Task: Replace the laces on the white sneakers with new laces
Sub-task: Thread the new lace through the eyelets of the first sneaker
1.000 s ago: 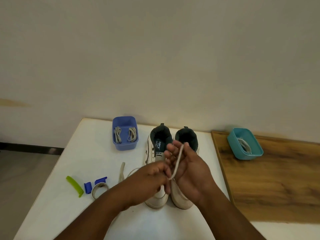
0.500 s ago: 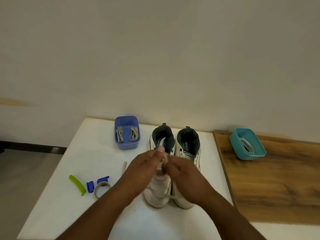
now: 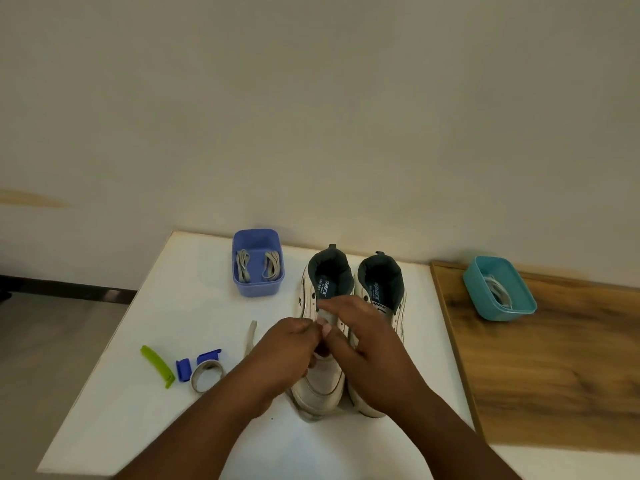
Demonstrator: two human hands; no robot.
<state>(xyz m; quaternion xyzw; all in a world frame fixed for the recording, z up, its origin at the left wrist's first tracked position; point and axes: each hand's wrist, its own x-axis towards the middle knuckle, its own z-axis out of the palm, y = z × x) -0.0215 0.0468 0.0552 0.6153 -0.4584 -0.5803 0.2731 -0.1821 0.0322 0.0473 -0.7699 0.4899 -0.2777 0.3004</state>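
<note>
Two white sneakers stand side by side on the white table (image 3: 194, 282), toes toward the person, heels toward the wall. The left sneaker (image 3: 320, 386) sits directly under both sets of fingers; the right sneaker (image 3: 384, 292) lies just beyond the right hand's knuckles, touching its partner along the side. Both have dark teal linings with printed insoles, black eyelets down the sides, and scuffed, slightly greyed toe caps (the leather looks well worn).

The left hand (image 3: 287, 348) is curled over the middle of the left sneaker, its fingertips bunched together as if pinching something small, though the blur hides exactly what. The right hand (image 3: 367, 344) meets it from the other side, thumb and forefinger pressed toward the left fingertips, the other fingers stretching forward over the tongue. Whether a lace sits between them I cannot tell.

A loose grey lace (image 3: 250, 336) trails on the table just left of the left hand's knuckles. Further left of those fingers lie a green clip (image 3: 157, 366), two blue clips (image 3: 197, 362) and a roll of tape (image 3: 207, 375). Beyond the fingertips, near the wall, a blue tub (image 3: 258, 285) holds two bundled laces. Well to the right of the right hand, on a wooden top (image 3: 554, 375), a teal tub (image 3: 498, 313) holds another lace.
</note>
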